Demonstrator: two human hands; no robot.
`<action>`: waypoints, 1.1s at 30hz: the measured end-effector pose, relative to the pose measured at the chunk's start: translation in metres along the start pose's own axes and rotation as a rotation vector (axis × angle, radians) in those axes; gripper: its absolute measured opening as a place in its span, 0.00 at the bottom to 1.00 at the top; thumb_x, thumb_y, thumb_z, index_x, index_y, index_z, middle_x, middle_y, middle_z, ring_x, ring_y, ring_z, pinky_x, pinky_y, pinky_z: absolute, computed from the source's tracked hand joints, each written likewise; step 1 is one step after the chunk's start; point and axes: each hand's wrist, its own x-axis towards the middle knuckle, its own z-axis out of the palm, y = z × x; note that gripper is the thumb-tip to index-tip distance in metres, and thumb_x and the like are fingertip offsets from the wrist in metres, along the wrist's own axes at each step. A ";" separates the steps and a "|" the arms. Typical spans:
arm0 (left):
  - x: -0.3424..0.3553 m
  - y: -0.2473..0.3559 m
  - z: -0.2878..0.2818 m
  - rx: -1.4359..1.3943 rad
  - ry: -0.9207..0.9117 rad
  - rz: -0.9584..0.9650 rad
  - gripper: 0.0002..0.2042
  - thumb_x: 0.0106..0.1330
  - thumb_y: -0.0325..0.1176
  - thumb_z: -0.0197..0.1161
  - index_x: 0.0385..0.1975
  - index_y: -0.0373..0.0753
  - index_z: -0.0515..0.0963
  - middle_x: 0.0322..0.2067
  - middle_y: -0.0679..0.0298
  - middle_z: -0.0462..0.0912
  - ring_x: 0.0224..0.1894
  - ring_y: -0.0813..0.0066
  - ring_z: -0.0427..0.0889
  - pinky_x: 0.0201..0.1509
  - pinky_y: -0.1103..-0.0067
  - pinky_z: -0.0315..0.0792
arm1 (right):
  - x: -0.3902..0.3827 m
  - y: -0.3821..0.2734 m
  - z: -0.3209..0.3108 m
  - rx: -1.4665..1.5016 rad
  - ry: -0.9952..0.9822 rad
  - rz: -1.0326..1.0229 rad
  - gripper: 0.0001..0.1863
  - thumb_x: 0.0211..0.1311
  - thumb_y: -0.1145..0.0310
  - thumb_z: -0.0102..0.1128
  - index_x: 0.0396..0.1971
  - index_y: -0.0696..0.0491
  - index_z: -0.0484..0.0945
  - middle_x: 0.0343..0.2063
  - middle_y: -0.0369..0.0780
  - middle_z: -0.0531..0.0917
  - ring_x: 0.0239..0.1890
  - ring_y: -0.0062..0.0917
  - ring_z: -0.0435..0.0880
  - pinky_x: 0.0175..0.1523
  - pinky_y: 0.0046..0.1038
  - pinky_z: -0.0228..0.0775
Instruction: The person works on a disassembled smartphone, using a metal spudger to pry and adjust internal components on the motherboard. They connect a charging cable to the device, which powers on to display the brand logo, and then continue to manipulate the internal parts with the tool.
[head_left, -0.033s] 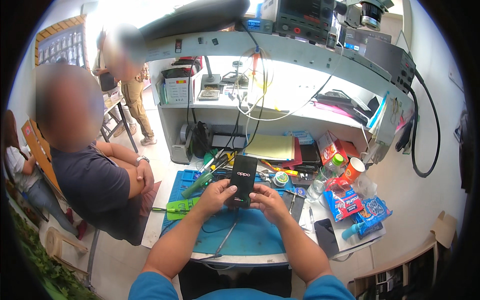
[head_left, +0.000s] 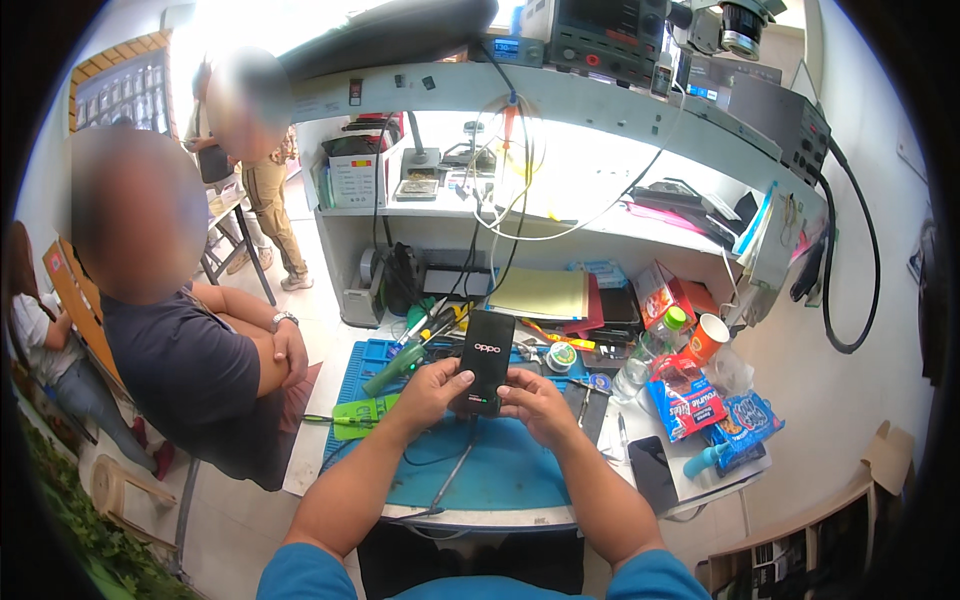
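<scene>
A black smartphone (head_left: 487, 360) with a lit start-up logo is held upright over the blue work mat (head_left: 520, 470). Its lower left edge is gripped by my left hand (head_left: 432, 392), thumb on the front. Across from it, my right hand (head_left: 538, 402) grips the lower right edge, its thumb also on the front. The fingers behind the phone are hidden. Beside my left hand lie a green tool (head_left: 396, 368) with a rounded handle and a bright green card (head_left: 362, 418). A thin cable (head_left: 455, 470) runs over the mat below the phone.
Right of the mat are a solder spool (head_left: 561, 357), a second dark phone (head_left: 654, 476), a clear bottle (head_left: 648, 355), an orange cup (head_left: 708, 338) and snack packs (head_left: 686, 405). A shelf (head_left: 600, 245) with hanging cables stands behind. A person with folded arms (head_left: 200, 350) sits at left.
</scene>
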 end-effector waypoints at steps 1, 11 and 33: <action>0.000 0.000 0.002 -0.004 0.001 0.003 0.14 0.82 0.40 0.60 0.54 0.35 0.81 0.38 0.66 0.87 0.36 0.81 0.85 0.37 0.80 0.81 | 0.000 0.000 0.000 -0.013 -0.011 0.005 0.20 0.73 0.71 0.65 0.61 0.61 0.77 0.53 0.42 0.85 0.53 0.28 0.88 0.58 0.34 0.85; 0.005 -0.016 -0.002 -0.035 0.002 -0.017 0.19 0.85 0.44 0.52 0.55 0.34 0.80 0.37 0.63 0.88 0.33 0.78 0.86 0.37 0.78 0.82 | 0.000 0.006 0.001 -0.057 -0.012 -0.003 0.19 0.72 0.70 0.67 0.59 0.57 0.78 0.52 0.40 0.86 0.53 0.26 0.87 0.56 0.32 0.82; 0.004 -0.012 0.002 0.029 0.038 0.039 0.19 0.86 0.46 0.51 0.45 0.35 0.81 0.31 0.65 0.85 0.28 0.80 0.83 0.33 0.79 0.77 | -0.002 0.007 0.007 -0.149 0.004 -0.109 0.20 0.71 0.70 0.67 0.59 0.61 0.79 0.50 0.42 0.88 0.48 0.25 0.88 0.55 0.30 0.83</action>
